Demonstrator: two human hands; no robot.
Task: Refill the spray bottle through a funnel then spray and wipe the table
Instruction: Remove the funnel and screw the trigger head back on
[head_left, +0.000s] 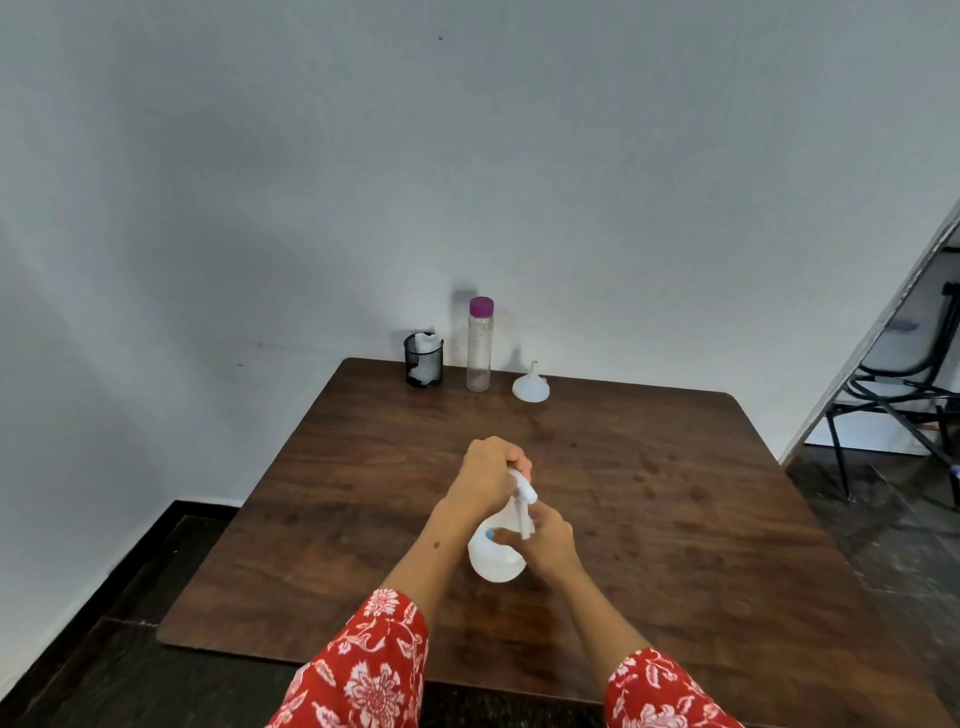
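Left hand (485, 475) fingers curl round the white spray head (523, 486); right hand (545, 540) fingers grip the translucent white plastic spray bottle (491, 558) beneath.

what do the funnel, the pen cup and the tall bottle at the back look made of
The small white funnel looks like matte, slightly translucent plastic, going by its pale, dull surface. The black mesh pen cup seems to be painted wire mesh, likely metal; white stuff shows through the holes. The tall clear bottle with the purple cap is see-through, glass or hard plastic, I cannot tell which; its cap looks like plastic.
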